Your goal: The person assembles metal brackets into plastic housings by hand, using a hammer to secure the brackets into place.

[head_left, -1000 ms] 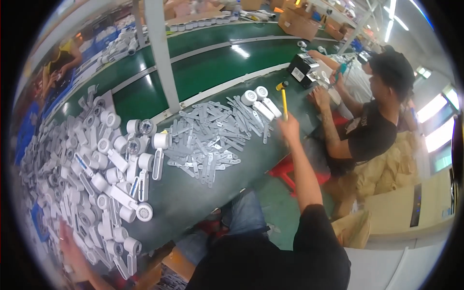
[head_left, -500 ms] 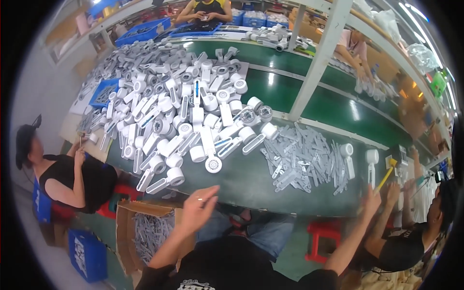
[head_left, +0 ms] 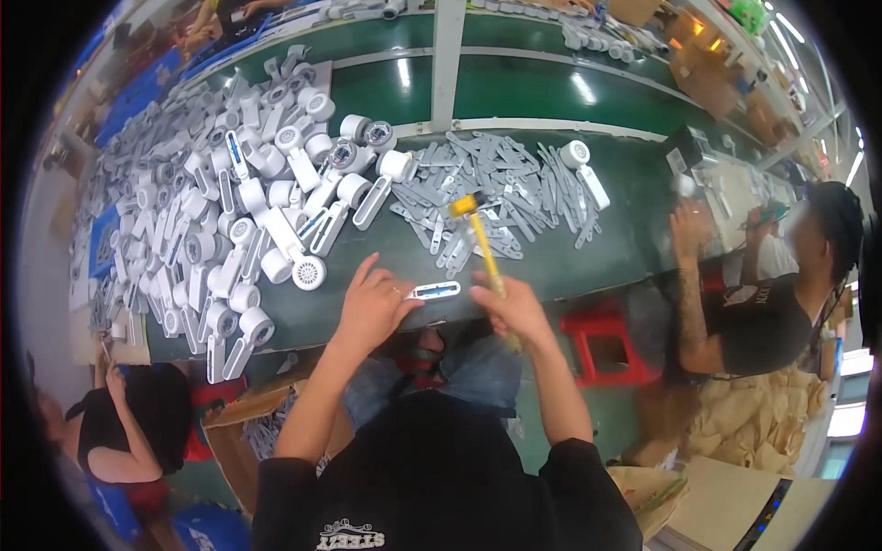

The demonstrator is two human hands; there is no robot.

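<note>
My left hand (head_left: pixel 372 308) has its thumb and fingers on a white handheld fan (head_left: pixel 437 291) at the front of the dark green table. The fan's handle points right, its long slot showing a blue strip inside; its head is hidden under my hand. My right hand (head_left: pixel 516 310) is wrapped round the yellow handle of a hammer (head_left: pixel 488 255). The hammer's yellow and dark head is raised, pointing away from me, above grey strips (head_left: pixel 478 188) heaped on the table. To their right lies one more white fan (head_left: pixel 588 174).
A large heap of white fans (head_left: pixel 276 216) covers the table's left side. A white post (head_left: pixel 447 64) rises at the far edge. Co-workers sit left and right. A red stool (head_left: pixel 611 344) and an open carton (head_left: pixel 230 418) stand below the table's near edge.
My right hand has brought the hammer from the far right to in front of me. My left hand, empty before, now grips a fan. The view has turned right.
</note>
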